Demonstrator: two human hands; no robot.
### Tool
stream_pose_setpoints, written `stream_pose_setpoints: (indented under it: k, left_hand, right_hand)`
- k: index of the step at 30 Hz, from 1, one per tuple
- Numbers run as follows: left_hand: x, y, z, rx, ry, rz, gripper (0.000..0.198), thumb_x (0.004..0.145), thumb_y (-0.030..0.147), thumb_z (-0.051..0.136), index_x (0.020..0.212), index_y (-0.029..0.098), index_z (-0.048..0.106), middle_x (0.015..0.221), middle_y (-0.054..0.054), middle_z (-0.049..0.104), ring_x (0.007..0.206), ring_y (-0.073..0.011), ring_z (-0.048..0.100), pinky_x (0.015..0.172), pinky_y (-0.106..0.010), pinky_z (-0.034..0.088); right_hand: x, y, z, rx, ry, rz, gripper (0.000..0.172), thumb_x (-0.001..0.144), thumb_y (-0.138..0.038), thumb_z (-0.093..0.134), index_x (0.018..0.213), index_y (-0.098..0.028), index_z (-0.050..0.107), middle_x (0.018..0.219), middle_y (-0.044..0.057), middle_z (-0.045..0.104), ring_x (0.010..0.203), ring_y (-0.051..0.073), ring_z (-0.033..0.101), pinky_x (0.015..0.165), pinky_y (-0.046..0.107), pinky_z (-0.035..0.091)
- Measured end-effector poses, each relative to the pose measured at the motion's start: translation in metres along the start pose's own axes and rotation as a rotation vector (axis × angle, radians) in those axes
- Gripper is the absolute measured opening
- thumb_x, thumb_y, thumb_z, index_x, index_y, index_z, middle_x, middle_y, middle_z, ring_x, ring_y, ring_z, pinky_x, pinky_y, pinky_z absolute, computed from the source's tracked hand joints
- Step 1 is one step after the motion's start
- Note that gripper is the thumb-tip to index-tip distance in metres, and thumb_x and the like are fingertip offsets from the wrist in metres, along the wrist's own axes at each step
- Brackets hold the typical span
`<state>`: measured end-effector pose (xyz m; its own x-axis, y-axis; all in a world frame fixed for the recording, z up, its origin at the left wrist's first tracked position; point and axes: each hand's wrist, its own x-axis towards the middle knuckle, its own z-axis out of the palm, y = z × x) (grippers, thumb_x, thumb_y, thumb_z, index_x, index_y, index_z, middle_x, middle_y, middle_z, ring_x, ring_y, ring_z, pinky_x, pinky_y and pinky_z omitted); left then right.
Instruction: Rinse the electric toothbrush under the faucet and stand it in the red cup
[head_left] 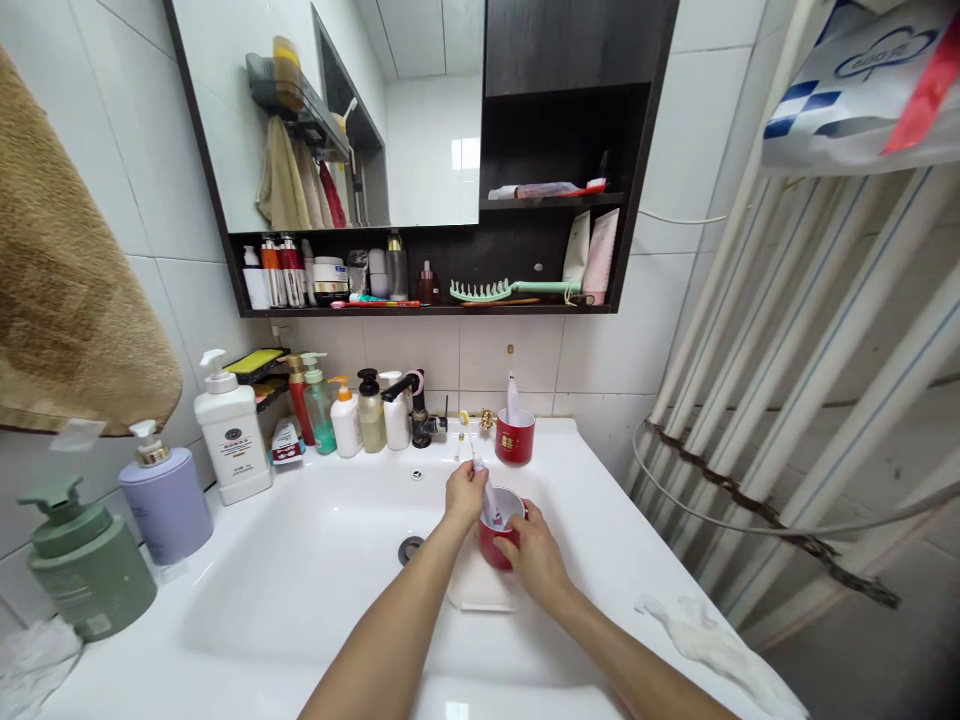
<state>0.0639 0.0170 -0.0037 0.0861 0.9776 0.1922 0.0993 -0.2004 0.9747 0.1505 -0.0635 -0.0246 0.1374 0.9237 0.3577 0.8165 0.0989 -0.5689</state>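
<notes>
Over the white sink, my right hand (536,550) grips a red cup (491,545) with a white inside, fingers around its right side. My left hand (465,495) pinches an electric toothbrush (490,500) near its neck. The handle's lower end is inside the cup's mouth, and the brush head points up and away. Under the cup is a pale, flat rectangular piece (480,597). Behind, on the sink's back ledge, a second red cup (515,441) holds another light-coloured electric toothbrush (512,395) standing upright.
A dark faucet (421,415) rises at the back of the sink (300,560). Several pump bottles, including a purple one (166,505), line the left side. Above hangs a mirrored cabinet with a green hairbrush (484,291). A crumpled white cloth or tissue (705,640) lies right, beside white pipes (795,390).
</notes>
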Motion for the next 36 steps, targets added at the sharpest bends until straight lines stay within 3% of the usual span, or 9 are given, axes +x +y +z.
stream_pose_setpoints:
  k: [5, 8, 10, 14, 18, 22, 24, 29, 36]
  left_hand:
    - [-0.001, 0.017, -0.025, -0.279, 0.111, 0.072, 0.016, 0.062, 0.027, 0.047, 0.07, 0.014, 0.051, 0.068, -0.002, 0.056, 0.06, -0.0095, 0.049, 0.059, -0.022, 0.038]
    - [-0.007, 0.034, -0.048, -0.445, 0.202, 0.049, 0.021, 0.06, 0.03, 0.05, 0.073, 0.014, 0.05, 0.07, -0.002, 0.056, 0.062, -0.0083, 0.048, 0.06, -0.021, 0.038]
    - [-0.013, 0.042, -0.058, -0.517, 0.213, 0.013, 0.023, 0.057, 0.032, 0.052, 0.072, 0.014, 0.05, 0.069, -0.001, 0.055, 0.06, -0.0079, 0.048, 0.058, -0.021, 0.039]
    - [-0.025, 0.041, -0.058, -0.615, 0.133, -0.069, 0.026, 0.053, 0.035, 0.056, 0.066, 0.013, 0.051, 0.062, 0.0, 0.055, 0.053, -0.0068, 0.047, 0.052, -0.02, 0.039]
    - [-0.024, 0.025, -0.052, -0.717, 0.087, -0.14, 0.027, 0.055, 0.034, 0.056, 0.071, 0.012, 0.052, 0.06, -0.002, 0.056, 0.052, -0.0073, 0.049, 0.053, -0.02, 0.039]
    - [-0.017, 0.009, -0.057, -0.781, 0.096, -0.24, 0.022, 0.058, 0.031, 0.054, 0.068, 0.011, 0.051, 0.056, -0.002, 0.056, 0.051, -0.0082, 0.051, 0.055, -0.021, 0.04]
    - [-0.015, 0.005, -0.06, -0.782, 0.108, -0.281, 0.017, 0.06, 0.027, 0.053, 0.066, 0.012, 0.05, 0.056, -0.002, 0.056, 0.052, -0.0085, 0.052, 0.056, -0.021, 0.041]
    - [-0.014, 0.003, -0.059, -0.774, 0.182, -0.341, 0.011, 0.063, 0.022, 0.05, 0.064, 0.011, 0.05, 0.055, -0.003, 0.057, 0.05, -0.0089, 0.053, 0.056, -0.02, 0.042]
    - [-0.013, 0.002, -0.057, -0.819, 0.279, -0.344, 0.008, 0.063, 0.017, 0.05, 0.061, 0.01, 0.051, 0.052, -0.003, 0.056, 0.049, -0.0084, 0.053, 0.054, -0.019, 0.042]
  right_hand:
    - [0.001, -0.002, -0.004, 0.021, -0.021, 0.018, 0.016, 0.061, -0.022, 0.044, 0.074, -0.018, 0.054, 0.111, 0.009, 0.038, 0.097, 0.024, 0.041, 0.074, 0.035, 0.038]
    - [0.004, -0.011, -0.014, 0.102, 0.066, -0.013, 0.028, 0.062, -0.025, 0.043, 0.089, -0.019, 0.051, 0.115, 0.009, 0.034, 0.104, 0.024, 0.035, 0.082, 0.037, 0.032]
    - [0.007, -0.021, -0.021, 0.233, 0.08, -0.055, 0.032, 0.065, -0.028, 0.041, 0.095, -0.019, 0.047, 0.113, 0.008, 0.038, 0.1, 0.022, 0.038, 0.08, 0.034, 0.034]
    - [0.007, -0.04, -0.023, 0.473, -0.121, -0.035, 0.04, 0.066, -0.033, 0.041, 0.103, -0.02, 0.039, 0.086, 0.004, 0.05, 0.068, 0.014, 0.049, 0.058, 0.026, 0.041]
    - [-0.003, -0.043, -0.015, 0.665, -0.379, 0.026, 0.023, 0.068, -0.035, 0.04, 0.083, -0.018, 0.046, 0.059, -0.003, 0.043, 0.05, 0.008, 0.042, 0.048, 0.021, 0.036]
    - [-0.011, -0.039, -0.009, 0.909, -0.625, 0.218, 0.023, 0.071, -0.039, 0.033, 0.07, -0.017, 0.039, 0.056, -0.004, 0.04, 0.04, 0.004, 0.037, 0.037, 0.017, 0.031]
    - [-0.012, -0.039, -0.008, 0.905, -0.653, 0.251, 0.023, 0.072, -0.039, 0.031, 0.069, -0.017, 0.037, 0.059, -0.004, 0.041, 0.039, 0.004, 0.036, 0.035, 0.017, 0.029]
    - [-0.01, -0.039, -0.006, 0.681, -0.576, 0.174, 0.02, 0.072, -0.037, 0.033, 0.069, -0.017, 0.037, 0.057, -0.005, 0.04, 0.04, 0.003, 0.037, 0.037, 0.017, 0.029]
    - [-0.011, -0.043, -0.006, 0.621, -0.583, 0.179, 0.019, 0.072, -0.035, 0.032, 0.069, -0.017, 0.035, 0.056, -0.005, 0.039, 0.039, 0.003, 0.036, 0.037, 0.017, 0.028]
